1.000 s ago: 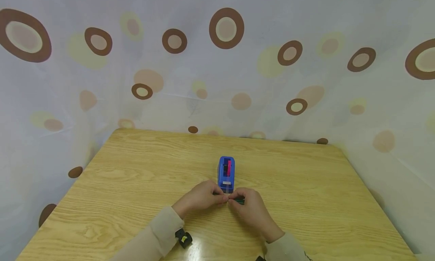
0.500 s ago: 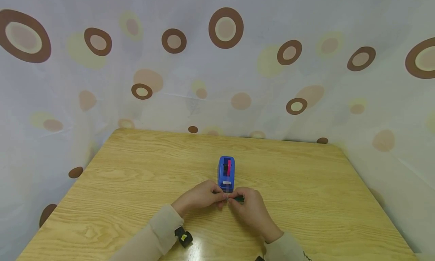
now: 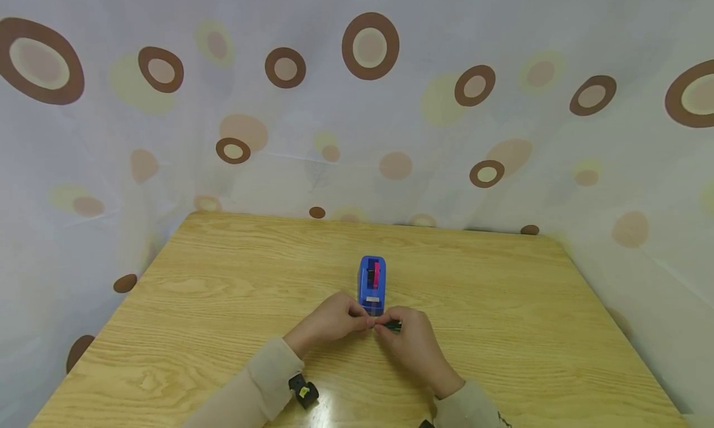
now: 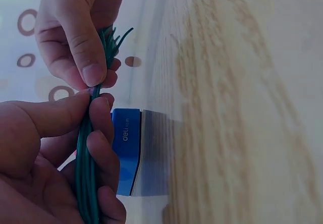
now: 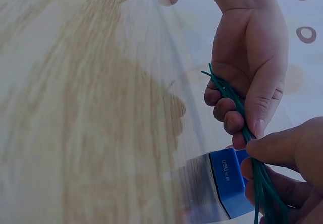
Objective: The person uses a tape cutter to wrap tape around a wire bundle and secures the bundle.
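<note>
where strands (image 4: pixel 87 168) bunch, dispenser (image 3: pixel 372 288) stands beyond

"How's the light in the head view?"
"Soft, even, a bit muted. One white glare (image 3: pixel 319 409) sits on the tabletop (image 3: pixel 502 304), on the near side of the left hand (image 3: pixel 334 319); I can't see its source."
"And the wrist cameras?"
"Dimmer and bluish. The left hand and right hand (image 3: pixel 413 344) look shadowy, while the tabletop farthest from them washes out pale."
"Any blur or distortion?"
"Wood grain off to the side of the hands smears. Well out from them, the head view stretches printed rings (image 3: pixel 41 62) into ovals."
</note>
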`<action>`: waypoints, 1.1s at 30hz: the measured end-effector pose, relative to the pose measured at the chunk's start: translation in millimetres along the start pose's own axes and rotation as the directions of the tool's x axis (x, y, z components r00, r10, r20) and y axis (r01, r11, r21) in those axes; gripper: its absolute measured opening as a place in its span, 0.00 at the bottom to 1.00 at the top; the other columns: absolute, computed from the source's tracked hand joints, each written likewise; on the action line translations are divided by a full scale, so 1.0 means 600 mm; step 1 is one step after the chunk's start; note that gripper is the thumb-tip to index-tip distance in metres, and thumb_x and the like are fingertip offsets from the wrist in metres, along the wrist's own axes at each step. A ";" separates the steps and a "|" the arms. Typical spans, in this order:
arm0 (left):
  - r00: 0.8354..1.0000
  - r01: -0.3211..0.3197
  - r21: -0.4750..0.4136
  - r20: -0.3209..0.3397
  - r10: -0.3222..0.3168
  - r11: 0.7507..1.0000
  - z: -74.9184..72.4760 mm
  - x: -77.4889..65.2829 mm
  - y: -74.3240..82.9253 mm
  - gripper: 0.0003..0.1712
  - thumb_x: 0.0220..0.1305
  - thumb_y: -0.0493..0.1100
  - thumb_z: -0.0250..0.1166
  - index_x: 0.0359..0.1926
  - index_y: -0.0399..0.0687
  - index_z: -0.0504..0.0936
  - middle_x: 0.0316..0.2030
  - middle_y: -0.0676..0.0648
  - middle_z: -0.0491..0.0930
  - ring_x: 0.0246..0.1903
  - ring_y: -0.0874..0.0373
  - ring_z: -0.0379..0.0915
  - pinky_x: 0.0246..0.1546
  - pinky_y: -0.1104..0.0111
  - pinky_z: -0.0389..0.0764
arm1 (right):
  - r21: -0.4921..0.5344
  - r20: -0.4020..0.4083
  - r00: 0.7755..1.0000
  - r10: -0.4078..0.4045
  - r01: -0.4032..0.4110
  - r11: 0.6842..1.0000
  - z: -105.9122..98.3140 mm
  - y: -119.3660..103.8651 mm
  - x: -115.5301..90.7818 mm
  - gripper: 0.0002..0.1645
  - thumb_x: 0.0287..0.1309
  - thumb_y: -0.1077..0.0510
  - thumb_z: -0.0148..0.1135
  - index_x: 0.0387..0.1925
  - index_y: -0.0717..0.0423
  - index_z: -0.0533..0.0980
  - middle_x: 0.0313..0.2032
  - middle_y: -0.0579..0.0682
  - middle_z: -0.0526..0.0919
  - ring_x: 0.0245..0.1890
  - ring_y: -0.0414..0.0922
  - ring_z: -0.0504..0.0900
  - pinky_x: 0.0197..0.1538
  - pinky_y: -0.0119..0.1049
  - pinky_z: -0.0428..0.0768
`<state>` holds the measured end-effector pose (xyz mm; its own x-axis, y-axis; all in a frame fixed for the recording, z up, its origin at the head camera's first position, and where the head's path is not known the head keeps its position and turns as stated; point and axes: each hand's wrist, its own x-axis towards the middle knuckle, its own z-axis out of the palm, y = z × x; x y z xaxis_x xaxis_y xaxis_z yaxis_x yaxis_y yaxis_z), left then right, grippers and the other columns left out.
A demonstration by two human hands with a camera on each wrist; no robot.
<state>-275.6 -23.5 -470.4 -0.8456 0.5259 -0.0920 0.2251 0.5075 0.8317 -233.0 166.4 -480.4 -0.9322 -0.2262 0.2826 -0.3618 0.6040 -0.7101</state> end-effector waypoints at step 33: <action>0.993 0.045 0.094 -0.111 -0.034 0.995 0.005 0.000 0.005 0.04 0.59 0.45 0.73 0.29 0.52 0.91 0.26 0.61 0.84 0.25 0.65 0.69 0.25 0.71 0.68 | 0.023 0.187 0.982 0.026 -0.031 0.999 -0.019 -0.004 0.020 0.02 0.57 0.64 0.70 0.31 0.55 0.85 0.34 0.43 0.86 0.36 0.41 0.80 0.42 0.41 0.81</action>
<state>-273.5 -19.6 -469.4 -0.9013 0.4291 -0.0591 0.2314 0.5924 0.7717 -243.2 171.0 -467.9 -0.9268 -0.3491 0.1387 -0.3331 0.5931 -0.7330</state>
